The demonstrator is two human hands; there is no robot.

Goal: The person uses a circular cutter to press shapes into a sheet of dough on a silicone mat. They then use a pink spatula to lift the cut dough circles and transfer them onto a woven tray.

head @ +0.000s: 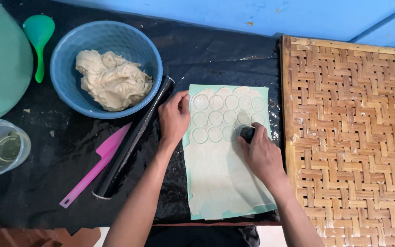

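Pressing a small dark round cutter (248, 132) into the rolled dough sheet (222, 169), our right hand (261, 153) grips it with fingers curled over its top, at the right end of the third row of cut circles. Our left hand (173, 118) lies loosely open, fingers bent, on the sheet's upper left edge. The sheet rests on a pale green mat (264, 98) on the black worktop (33, 183). A black rolling pin (131, 142) lies just beside our left hand.
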